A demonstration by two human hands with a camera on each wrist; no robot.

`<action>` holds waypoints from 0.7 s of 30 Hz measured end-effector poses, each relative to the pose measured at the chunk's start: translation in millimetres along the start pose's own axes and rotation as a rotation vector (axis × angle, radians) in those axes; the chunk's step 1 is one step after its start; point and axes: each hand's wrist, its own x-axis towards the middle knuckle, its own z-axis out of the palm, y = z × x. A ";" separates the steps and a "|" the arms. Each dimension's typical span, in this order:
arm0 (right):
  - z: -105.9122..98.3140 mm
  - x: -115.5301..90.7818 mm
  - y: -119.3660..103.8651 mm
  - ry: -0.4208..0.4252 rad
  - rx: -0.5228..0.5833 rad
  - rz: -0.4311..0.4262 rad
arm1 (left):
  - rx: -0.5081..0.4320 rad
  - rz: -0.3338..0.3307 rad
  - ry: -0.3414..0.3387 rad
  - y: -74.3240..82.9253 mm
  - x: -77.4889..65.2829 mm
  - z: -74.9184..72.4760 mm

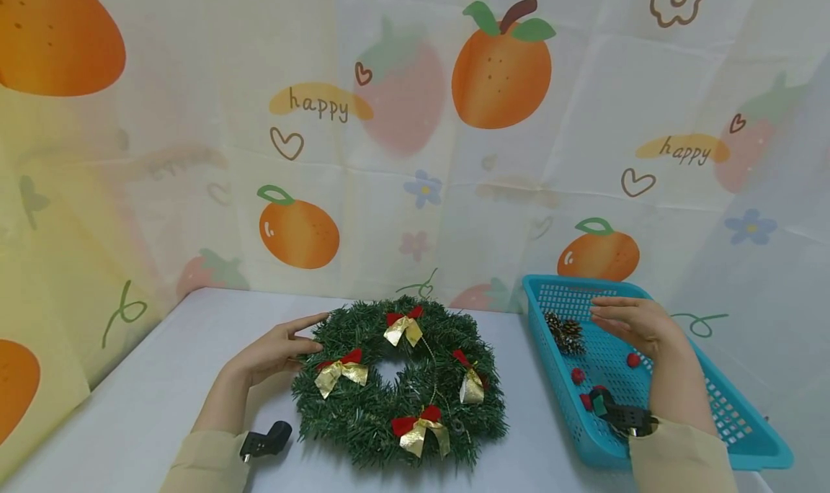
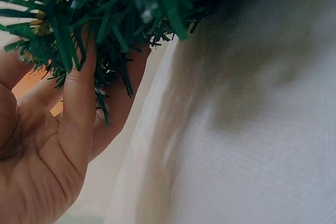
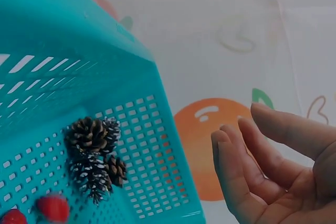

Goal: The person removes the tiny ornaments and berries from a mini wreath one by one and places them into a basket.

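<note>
A green wreath (image 1: 379,428) with red-and-gold bows (image 1: 403,326) lies on the white table. My left hand (image 1: 275,349) is at its left edge, fingers rather straight and touching the greenery. In the left wrist view, the fingertips are partly hidden among the green needles (image 2: 115,14). My right hand (image 1: 638,327) is raised over the blue basket (image 1: 583,435), its fingers loosely bent and apart from the thumb with nothing between them. Pine cones (image 3: 92,156) sit at one end of the basket. Small red balls (image 1: 633,360) lie farther along its bottom.
The basket stands at the right, its wall (image 3: 121,35) rising beside my right hand. A fruit-printed cloth (image 1: 402,212) hangs behind the table (image 1: 214,334). A thin gold string (image 1: 433,363) runs across the wreath.
</note>
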 end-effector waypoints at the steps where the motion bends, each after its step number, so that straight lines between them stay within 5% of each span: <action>1: 0.2 0.1 -0.2 0.000 0.001 0.001 | 0.000 0.000 0.000 -0.1 0.0 -0.2; 13: 2.5 0.3 -0.1 0.006 0.018 0.017 | -0.010 -0.015 0.011 -3.1 0.0 -0.6; 21: 7.6 2.4 -3.9 0.038 -0.077 0.001 | -0.010 -0.002 -0.005 -2.7 0.3 -2.0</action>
